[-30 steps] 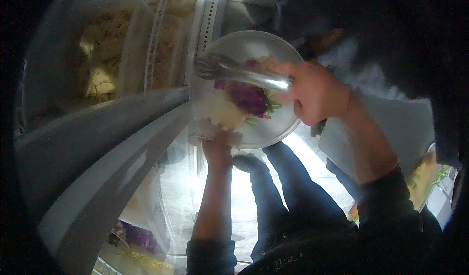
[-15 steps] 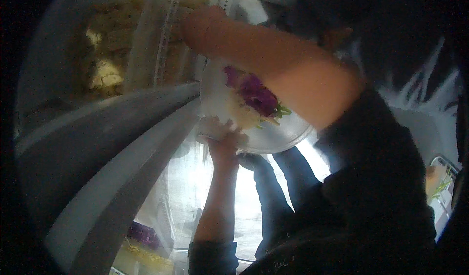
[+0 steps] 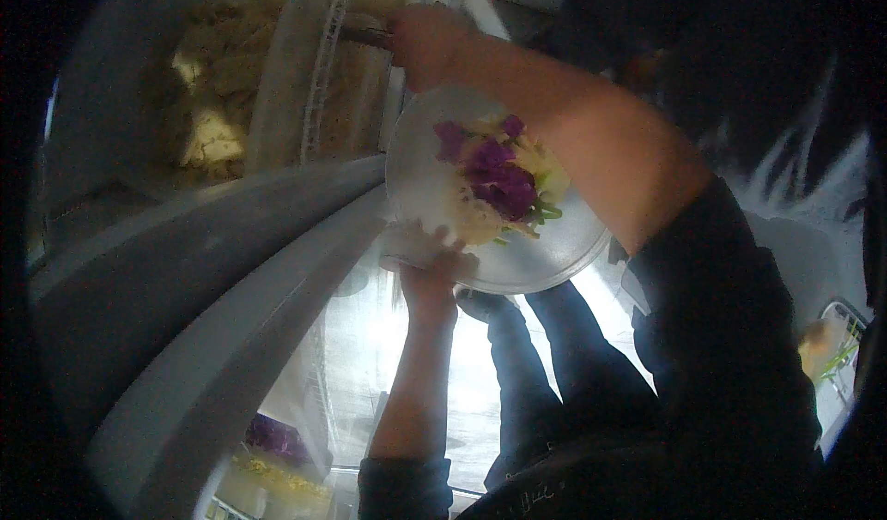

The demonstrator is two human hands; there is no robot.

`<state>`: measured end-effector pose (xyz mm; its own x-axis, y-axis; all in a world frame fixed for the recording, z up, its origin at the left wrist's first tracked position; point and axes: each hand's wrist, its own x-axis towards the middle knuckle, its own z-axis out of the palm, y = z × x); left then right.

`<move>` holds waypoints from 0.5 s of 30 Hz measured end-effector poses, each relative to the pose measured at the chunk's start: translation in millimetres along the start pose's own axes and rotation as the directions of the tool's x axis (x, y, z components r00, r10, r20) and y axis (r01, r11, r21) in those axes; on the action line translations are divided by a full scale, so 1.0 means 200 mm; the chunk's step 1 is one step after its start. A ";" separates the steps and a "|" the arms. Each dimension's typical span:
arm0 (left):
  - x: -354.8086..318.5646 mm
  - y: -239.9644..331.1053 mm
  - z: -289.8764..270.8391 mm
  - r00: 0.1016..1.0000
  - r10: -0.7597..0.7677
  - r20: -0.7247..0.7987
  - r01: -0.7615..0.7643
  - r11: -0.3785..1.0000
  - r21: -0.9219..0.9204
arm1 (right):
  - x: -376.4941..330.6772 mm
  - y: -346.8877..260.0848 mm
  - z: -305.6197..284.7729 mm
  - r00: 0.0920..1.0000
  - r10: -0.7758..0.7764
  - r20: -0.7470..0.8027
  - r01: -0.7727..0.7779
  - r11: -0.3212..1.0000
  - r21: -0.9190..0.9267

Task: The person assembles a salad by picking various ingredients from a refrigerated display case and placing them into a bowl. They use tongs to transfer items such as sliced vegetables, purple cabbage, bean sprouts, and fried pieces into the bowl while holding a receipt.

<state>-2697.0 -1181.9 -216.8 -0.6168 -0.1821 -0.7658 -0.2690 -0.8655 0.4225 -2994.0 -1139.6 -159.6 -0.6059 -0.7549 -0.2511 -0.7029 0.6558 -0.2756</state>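
My left hand [image 3: 427, 263] grips the near rim of a round white plate [image 3: 420, 178] and holds it up beside a food counter. On the plate lies salad [image 3: 502, 183]: purple cabbage, pale shreds and green leaves. My right hand [image 3: 427, 40] reaches over the plate to the trays, closed on the dark handle of metal tongs [image 3: 362, 30]. The tongs' tips are hidden among the food.
Metal trays of pale yellow food [image 3: 217, 123] sit behind a sloped glass guard [image 3: 185, 271]. Below I see my legs and shoes [image 3: 485, 303] on a bright floor. More purple and yellow food [image 3: 273, 441] shows at the lower left.
My right hand has left the plate and stretched forward to the food trays with the tongs. The plate tilted slightly and stays in my left hand.
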 end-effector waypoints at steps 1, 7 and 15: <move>0.00 0.01 0.00 1.000 0.016 0.016 -0.017 0.999 0.029 | -0.04 0.02 0.00 0.997 0.010 -0.078 -0.007 0.999 0.050; -0.05 -0.06 0.02 0.992 0.127 0.023 -0.129 0.967 0.222 | -0.30 0.12 0.11 0.992 0.128 -0.005 -0.104 0.827 0.552; -0.02 0.01 0.02 0.990 0.133 0.047 -0.141 0.964 0.226 | -1.24 0.08 -0.01 0.990 -0.129 -0.049 0.138 0.954 0.267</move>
<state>-2697.7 -1180.8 -210.4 -0.6812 -0.2739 -0.6790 -0.3396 -0.7034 0.6245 -2855.7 -942.6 -100.5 -0.5276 -0.8329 -0.1674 -0.6542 0.5240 -0.5454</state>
